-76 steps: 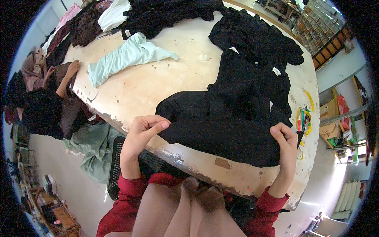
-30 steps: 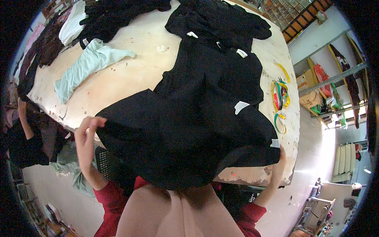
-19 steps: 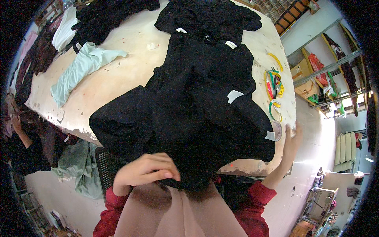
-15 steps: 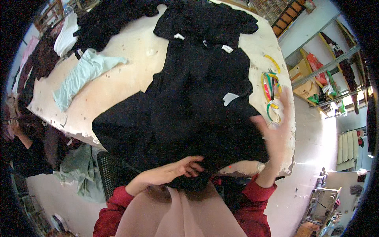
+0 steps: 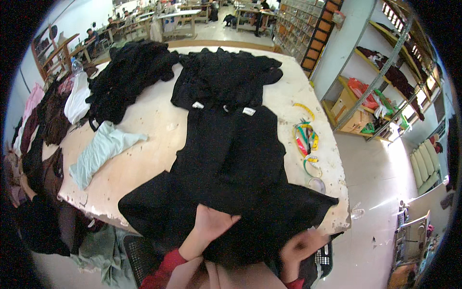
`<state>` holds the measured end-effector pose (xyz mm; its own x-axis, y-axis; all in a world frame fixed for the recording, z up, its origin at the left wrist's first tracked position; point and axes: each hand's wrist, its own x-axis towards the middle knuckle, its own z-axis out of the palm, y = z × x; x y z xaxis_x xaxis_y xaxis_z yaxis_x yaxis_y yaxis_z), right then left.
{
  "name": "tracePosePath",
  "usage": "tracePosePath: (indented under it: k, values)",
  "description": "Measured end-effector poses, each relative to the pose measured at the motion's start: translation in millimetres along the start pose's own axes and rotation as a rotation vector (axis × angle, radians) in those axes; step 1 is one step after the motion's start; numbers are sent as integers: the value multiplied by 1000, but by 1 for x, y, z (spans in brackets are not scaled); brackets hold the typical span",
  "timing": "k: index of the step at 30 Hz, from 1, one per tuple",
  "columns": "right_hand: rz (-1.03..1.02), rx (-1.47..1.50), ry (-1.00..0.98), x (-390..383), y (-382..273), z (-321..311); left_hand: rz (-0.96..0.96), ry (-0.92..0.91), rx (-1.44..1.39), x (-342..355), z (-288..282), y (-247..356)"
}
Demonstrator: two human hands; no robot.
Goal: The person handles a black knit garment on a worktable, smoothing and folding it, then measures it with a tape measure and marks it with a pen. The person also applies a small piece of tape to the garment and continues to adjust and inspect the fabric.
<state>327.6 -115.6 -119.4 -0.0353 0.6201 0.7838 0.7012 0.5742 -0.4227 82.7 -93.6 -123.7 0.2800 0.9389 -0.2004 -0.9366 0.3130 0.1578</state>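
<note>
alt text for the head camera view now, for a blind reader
A person's left hand is at a black garment spread on a worn pale table, its fingers seemingly hidden under the cloth; the right hand, blurred, is by the garment's near right side. A mint-green cloth lies to the garment's left, a yellow tape to its right.

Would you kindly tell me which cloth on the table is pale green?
The small mint piece, left of the large spread black cloth; no other cloth there is green.

The right grip (image 5: 294, 243) is blurred; black cloth (image 5: 231, 139) partly hides the left grip (image 5: 211, 224).
</note>
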Motion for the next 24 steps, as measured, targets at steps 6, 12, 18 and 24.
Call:
tracePosePath:
  k: [6,12,18,24]
  values:
    - [136,214,-587,-34,-4,62,234,31,-46,-21,5,7]
    - [168,259,-621,-15,4,95,358,231,372,23,-37,56]
    - [189,330,-632,4,-2,125,372,-164,-184,-6,22,9]
    - [274,338,-684,-27,-4,54,152,-8,95,-57,5,-19]
